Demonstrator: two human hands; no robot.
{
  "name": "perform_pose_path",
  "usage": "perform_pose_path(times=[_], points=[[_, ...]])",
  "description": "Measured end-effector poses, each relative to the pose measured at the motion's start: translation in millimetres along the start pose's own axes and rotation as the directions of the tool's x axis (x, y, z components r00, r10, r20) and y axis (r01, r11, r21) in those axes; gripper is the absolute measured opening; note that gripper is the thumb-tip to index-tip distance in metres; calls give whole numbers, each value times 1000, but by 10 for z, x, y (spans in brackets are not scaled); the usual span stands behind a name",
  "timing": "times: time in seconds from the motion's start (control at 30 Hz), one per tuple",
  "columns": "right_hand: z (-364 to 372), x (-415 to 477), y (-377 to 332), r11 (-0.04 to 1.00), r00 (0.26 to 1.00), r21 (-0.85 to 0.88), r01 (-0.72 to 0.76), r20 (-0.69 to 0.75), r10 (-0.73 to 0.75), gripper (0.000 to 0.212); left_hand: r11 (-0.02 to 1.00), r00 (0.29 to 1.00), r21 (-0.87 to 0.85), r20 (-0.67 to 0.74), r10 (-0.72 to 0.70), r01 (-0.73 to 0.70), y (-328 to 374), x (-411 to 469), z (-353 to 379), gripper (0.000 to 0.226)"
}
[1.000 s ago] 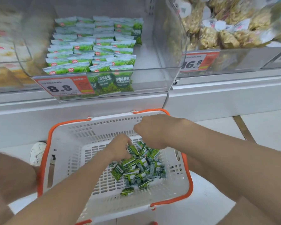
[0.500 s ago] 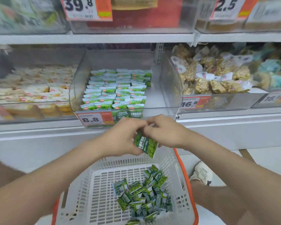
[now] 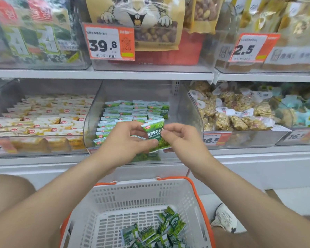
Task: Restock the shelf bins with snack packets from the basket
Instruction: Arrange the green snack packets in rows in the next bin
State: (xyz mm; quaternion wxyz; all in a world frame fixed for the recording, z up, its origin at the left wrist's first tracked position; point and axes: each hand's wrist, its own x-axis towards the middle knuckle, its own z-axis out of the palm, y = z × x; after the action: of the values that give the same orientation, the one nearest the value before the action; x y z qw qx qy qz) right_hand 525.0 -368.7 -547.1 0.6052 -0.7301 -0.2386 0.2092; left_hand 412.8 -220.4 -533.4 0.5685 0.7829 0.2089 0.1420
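A green snack packet (image 3: 155, 134) is held upright between both hands at the front lip of the clear middle shelf bin (image 3: 190, 111). My left hand (image 3: 127, 142) pinches its left side and my right hand (image 3: 179, 138) pinches its right side. Inside that bin lie rows of the same green packets (image 3: 132, 111). Below, the white basket with orange handles (image 3: 147, 196) holds several more loose green packets (image 3: 156, 233) in its right corner.
A bin of yellow-and-white packets (image 3: 43, 119) stands to the left, a bin of clear nut bags (image 3: 236, 111) to the right. An upper shelf (image 3: 100, 75) carries larger bags and price tags. My knees and a white shoe (image 3: 224, 219) flank the basket.
Both hands rose from the basket with one green packet and brought it up to the front of the middle bin. The view tilted upward, showing the upper shelf.
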Motion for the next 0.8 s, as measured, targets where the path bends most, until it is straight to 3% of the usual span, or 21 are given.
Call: perform_pose_path(times=[0.1, 0.23, 0.33, 0.43, 0.5, 0.57, 0.6, 0.7, 0.8], points=[[-6, 93, 27, 999, 999, 16, -44, -21, 44, 54, 1000, 1000, 19, -7, 13, -13, 13, 78, -4, 33], [-31, 214, -4, 999, 998, 18, -51, -34, 52, 54, 999, 999, 18, -25, 37, -37, 48, 161, -15, 34], [-81, 332, -92, 989, 997, -129, 66, 47, -60, 55, 993, 994, 71, -46, 102, -98, 40, 279, -49, 31], [-129, 528, -116, 916, 983, -362, 173, 9, -182, 37, 904, 963, 370, -77, 258, -213, -52, 428, -104, 33], [-156, 714, -88, 804, 951, -567, 180, -108, -289, 31, 687, 934, 673, 14, 356, -272, -141, 502, -134, 45], [-137, 873, -73, 664, 925, -734, 144, -139, -354, 26, 490, 948, 829, 138, 286, -268, -216, 533, -141, 60], [-113, 949, -69, 595, 928, -796, 108, -133, -347, 27, 442, 962, 860, 178, 207, -254, -252, 543, -138, 65], [-32, 1167, -85, 440, 961, -898, -16, -136, -242, 24, 441, 973, 874, 230, -11, -202, -335, 571, -136, 68], [32, 1393, -41, 384, 977, -920, -73, -143, -158, 29, 467, 965, 870, 236, -111, -159, -357, 607, -146, 69]])
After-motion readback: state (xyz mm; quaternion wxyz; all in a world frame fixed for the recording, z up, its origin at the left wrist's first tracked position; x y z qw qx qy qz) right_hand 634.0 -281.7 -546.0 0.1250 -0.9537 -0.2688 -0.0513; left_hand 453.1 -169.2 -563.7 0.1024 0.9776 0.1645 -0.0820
